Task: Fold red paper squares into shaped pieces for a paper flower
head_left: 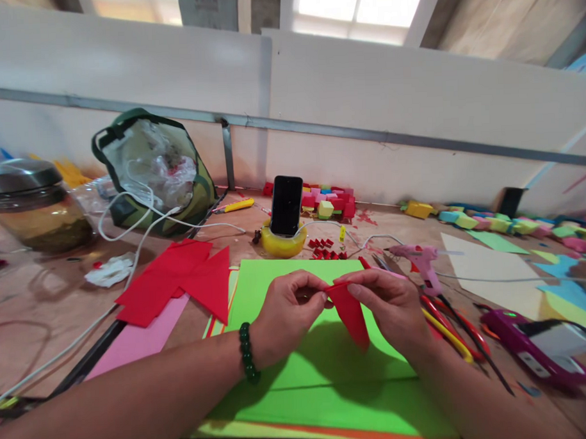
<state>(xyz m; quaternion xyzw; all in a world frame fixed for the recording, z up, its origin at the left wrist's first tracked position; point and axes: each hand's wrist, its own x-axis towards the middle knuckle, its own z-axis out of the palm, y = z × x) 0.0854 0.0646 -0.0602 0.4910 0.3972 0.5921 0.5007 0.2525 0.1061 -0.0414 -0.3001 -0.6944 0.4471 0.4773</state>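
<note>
Between my two hands a piece of red paper (350, 317) hangs over the green sheets, its upper edge pinched and seemingly folded. My left hand (290, 315), with a dark green bead bracelet (248, 352) at the wrist, is closed on the paper's upper left corner. Thumb and fingers of my right hand (392, 302) press the same edge further right. Below both hands lies a stack of bright green sheets (299, 405), with other colours showing at its border. More red paper pieces (173, 281) are spread to the left, over a pink sheet (138, 340).
A phone (286, 205) stands in a yellow holder (284, 243) beyond the sheets, near small folded paper blocks (338, 202). At right are a pink glue gun (422, 263), red-handled tool (477, 335) and purple power strip (523, 349). A jar (33, 209) and camouflage bag (202, 174) stand left.
</note>
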